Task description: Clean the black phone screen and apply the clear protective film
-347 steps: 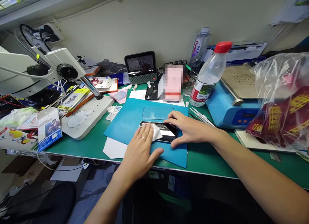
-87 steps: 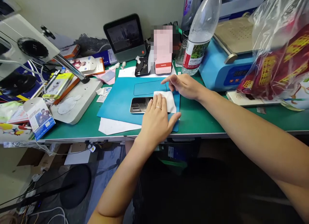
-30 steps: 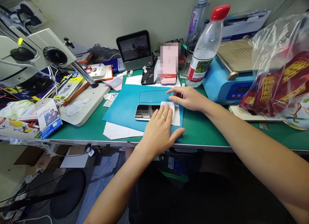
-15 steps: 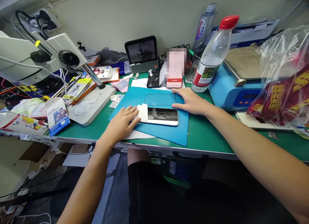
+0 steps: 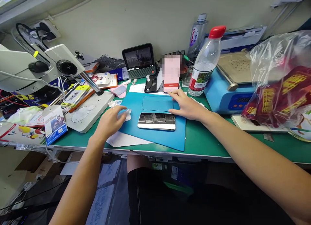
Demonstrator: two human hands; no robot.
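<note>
A phone (image 5: 156, 121) lies face up on a blue mat (image 5: 148, 136), its glossy screen showing striped reflections. Just behind it, a clear screen protector (image 5: 155, 103) with a thin dark outline is held at its right end by my right hand (image 5: 186, 105), thumb and forefinger spanning its two long edges. My left hand (image 5: 110, 121), at the mat's left edge, has its fingers closed on a crumpled white wipe (image 5: 127, 115). The fingers of that hand partly cover the wipe.
Behind the mat stand a lit pink-screened phone (image 5: 171, 74), a dark phone (image 5: 151, 84) and a small display (image 5: 138, 60). A red-capped bottle (image 5: 204, 66) and blue heating plate (image 5: 225, 89) are to the right. A microscope stand (image 5: 87, 116) is on the left.
My left hand has drawn the wipe off the phone's left end and moved left, crumpling it. My right hand stays at the screen protector's right end. The camera view has shifted slightly.
</note>
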